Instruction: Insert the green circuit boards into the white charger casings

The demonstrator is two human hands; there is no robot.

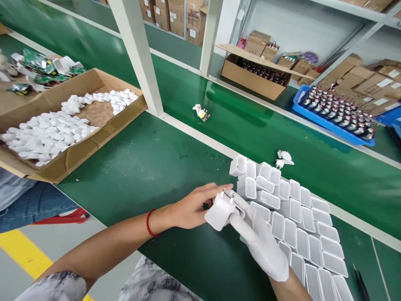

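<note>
A white two-pin plug piece is held up over the green bench, its two metal pins pointing upward. My left hand, bare and with a red cord at the wrist, grips it from the left, the index finger stretched past its far side. In a white glove, my right hand pinches the same piece from the right. What lies behind the piece between my fingers is partly hidden. Just beyond my right hand stand rows of open white plastic housings, some covered by the glove.
At the left a cardboard tray holds many small white parts, with circuit boards behind. Loose assemblies lie on the green conveyor belt. A blue tray stands across it. Black tweezers lie at right. White posts rise from the bench edge.
</note>
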